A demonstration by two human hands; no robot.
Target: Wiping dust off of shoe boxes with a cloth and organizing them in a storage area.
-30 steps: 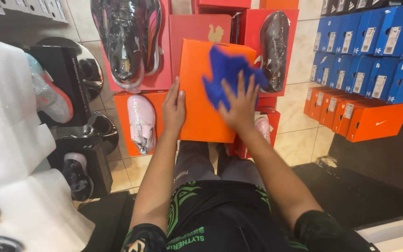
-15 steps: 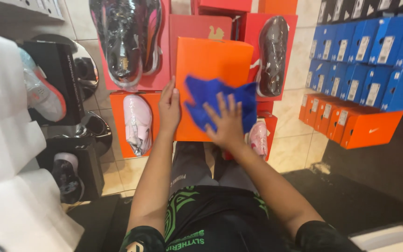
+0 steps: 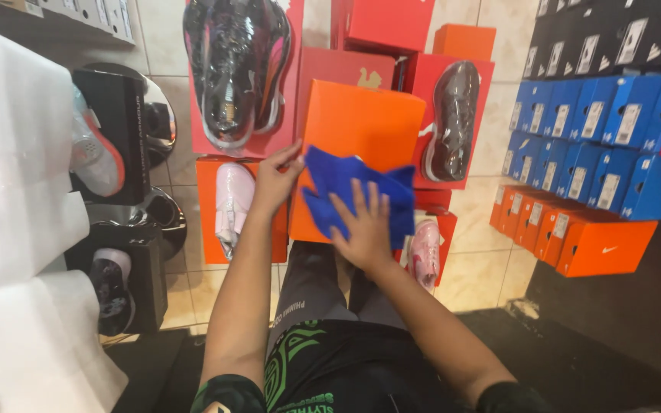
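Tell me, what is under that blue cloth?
The blue cloth lies on the orange shoebox lid, pressed flat by the right hand. The lid's surface beneath it is covered, so unseen.
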